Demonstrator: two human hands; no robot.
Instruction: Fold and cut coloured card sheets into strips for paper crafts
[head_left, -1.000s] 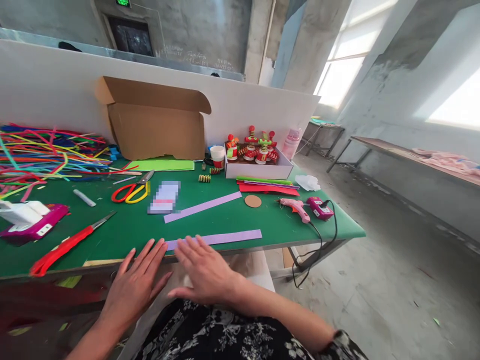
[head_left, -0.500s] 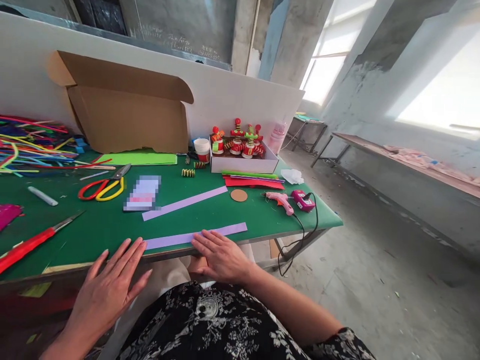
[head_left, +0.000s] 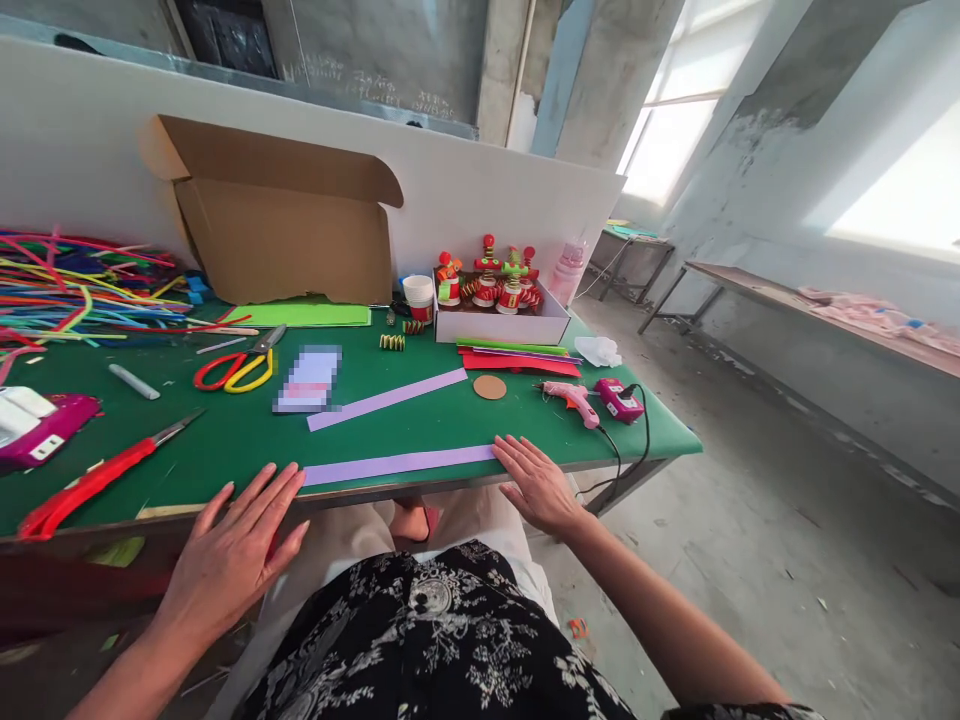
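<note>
Purple strip (head_left: 397,465) is lying flat along the near edge of the green table (head_left: 420,420). The person's left hand (head_left: 234,550) is resting at its left end and the right hand (head_left: 543,486) is touching its right end, both with fingers stretched out straight. Behind it, a second purple strip (head_left: 386,400) is slanting toward a cardboard disc (head_left: 490,387).

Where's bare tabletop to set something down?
Between near strip and far strip, widening toward the disc; also between the red-handled tool and left hand. Crowded: back left, coloured strands; back right, around the white box.
</note>
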